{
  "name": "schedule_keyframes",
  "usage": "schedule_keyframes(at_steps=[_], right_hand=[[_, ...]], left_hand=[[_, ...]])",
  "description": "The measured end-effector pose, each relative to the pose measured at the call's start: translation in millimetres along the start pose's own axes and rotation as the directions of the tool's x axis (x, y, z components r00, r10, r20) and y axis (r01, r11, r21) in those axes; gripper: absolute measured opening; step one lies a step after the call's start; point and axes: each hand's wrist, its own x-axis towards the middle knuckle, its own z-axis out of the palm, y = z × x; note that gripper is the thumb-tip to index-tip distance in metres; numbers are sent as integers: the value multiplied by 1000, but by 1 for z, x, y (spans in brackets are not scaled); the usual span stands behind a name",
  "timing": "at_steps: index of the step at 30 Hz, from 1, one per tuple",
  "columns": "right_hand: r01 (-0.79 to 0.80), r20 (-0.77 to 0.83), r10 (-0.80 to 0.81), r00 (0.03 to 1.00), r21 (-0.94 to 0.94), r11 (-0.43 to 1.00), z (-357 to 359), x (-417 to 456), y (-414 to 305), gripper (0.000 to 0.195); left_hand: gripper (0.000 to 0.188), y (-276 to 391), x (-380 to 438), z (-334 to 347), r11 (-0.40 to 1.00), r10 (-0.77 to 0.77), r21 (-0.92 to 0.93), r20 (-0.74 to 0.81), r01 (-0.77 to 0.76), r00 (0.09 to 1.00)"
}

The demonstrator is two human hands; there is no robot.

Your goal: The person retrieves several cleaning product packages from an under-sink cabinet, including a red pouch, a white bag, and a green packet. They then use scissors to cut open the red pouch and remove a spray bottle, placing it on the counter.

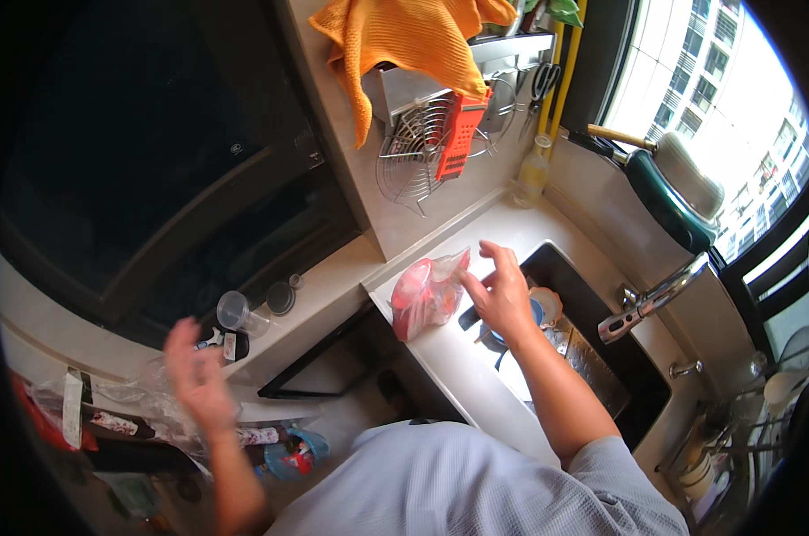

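My right hand (501, 288) is over the counter beside the sink, thumb and fingers apart, its fingertips close to the top of a clear plastic bag (428, 295) with red and pink contents. Whether the fingertips touch the bag cannot be told. On the left, my left hand (197, 375) is raised, blurred, with its fingers spread and nothing seen in it. It is near a clear plastic cup (234, 310), a dark round lid (280, 298) and crumpled clear plastic film (150, 388) on the ledge. Bowls (545, 305) and other dishes lie in the dark sink (645, 395).
A chrome faucet (652, 305) reaches over the sink. Pans (672, 201) stand by the window. An orange cloth (411, 40), a red grater (465, 134) and scissors (544, 84) hang at a wall rack. A glass bottle (533, 173) stands in the corner. A dish rack (746, 435) is at right.
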Motion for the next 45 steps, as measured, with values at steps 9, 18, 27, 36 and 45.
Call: schedule_keyframes(at_steps=[9,18,27,36,45], right_hand=[[-48,2,49,999,-193,980,17,8,-27,78],[56,-100,-76,992,-193,980,15,7,-17,55],[79,-19,-84,996,-193,978,27,19,-4,42],[60,3,-64,998,344,937,25,5,27,38],[-167,41,162,986,265,950,32,-28,118,39]], left_hand=[[66,86,-11,205,878,464,-203,591,-434,660],[50,82,-20,237,883,450,-154,542,-443,710],[48,89,-17,234,924,339,-66,594,-376,729],[50,78,-7,229,952,284,-101,645,-290,709],[51,66,4,229,935,337,-152,659,-321,672]])
